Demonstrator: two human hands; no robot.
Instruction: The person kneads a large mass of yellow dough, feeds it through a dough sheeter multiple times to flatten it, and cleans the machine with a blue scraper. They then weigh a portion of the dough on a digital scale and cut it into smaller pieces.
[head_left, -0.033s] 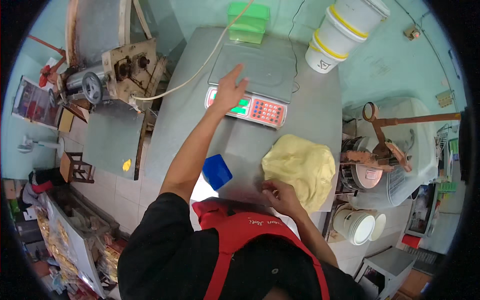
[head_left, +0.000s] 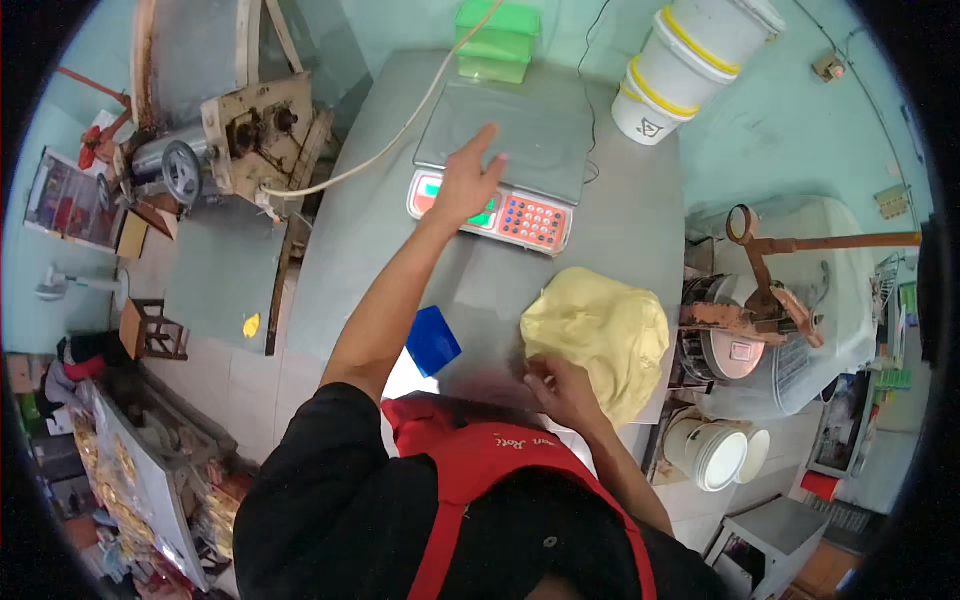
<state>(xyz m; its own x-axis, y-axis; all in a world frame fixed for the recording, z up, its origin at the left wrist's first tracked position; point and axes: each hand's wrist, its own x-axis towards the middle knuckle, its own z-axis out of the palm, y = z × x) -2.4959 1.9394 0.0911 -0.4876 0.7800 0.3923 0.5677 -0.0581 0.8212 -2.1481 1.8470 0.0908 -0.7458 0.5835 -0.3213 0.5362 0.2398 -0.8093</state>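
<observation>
My left hand [head_left: 468,185] reaches over the front of a digital scale [head_left: 535,222], its fingers stretched out above the grey weighing plate [head_left: 535,140]; nothing is in it. The forearm partly covers the scale's lit display. A large mound of pale yellow dough [head_left: 600,335] lies on the table to the right. Close to the dough's near left side is my right hand [head_left: 565,390], fingers curled in; whether they hold anything is hidden. On the table between my arms sits a blue dough scraper-like flat piece [head_left: 433,342], partly behind my left forearm.
The grey metal table [head_left: 360,220] carries a green plastic box [head_left: 497,45] and stacked white buckets [head_left: 655,100] at the back. A pale cable [head_left: 405,130] crosses its left rear. A roller machine [head_left: 260,140] stands left, a machine with a rusty arm [head_left: 760,310] right.
My left hand's fingers sit very slightly farther over the weighing plate, and the whole view has shifted a little. The dough and my right hand look unchanged.
</observation>
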